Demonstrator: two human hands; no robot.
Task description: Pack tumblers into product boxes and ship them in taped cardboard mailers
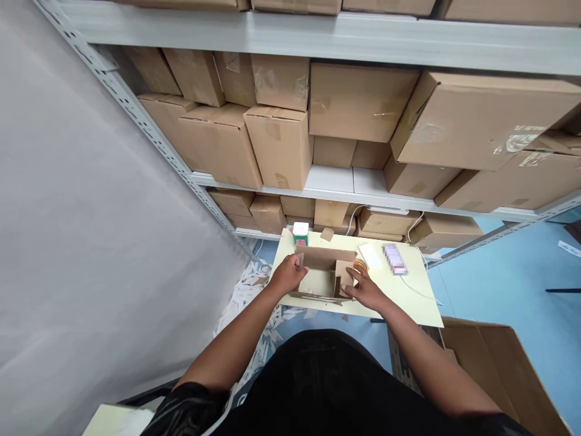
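An open cardboard box (321, 259) sits on the pale yellow table (408, 297) in front of me, and I look down into its inside. My left hand (287, 276) is closed on the box's left side, with thumb and fingers pinching a short flap there. At the opposite end, my right hand (365, 289) grips the right flap (344, 274), which leans inward over the opening. Just behind the right hand lies an orange-rimmed roll of tape (361, 264), partly hidden. A small green and white carton (300, 233) stands behind the box's left corner.
A white sheet (370, 256) and a blurred-out purple item (394, 259) lie on the table's right half, near white cables. Shelves of cardboard boxes (363, 100) rise behind. Paper scraps (247, 297) litter the floor at left; a large open carton (494, 357) stands at lower right.
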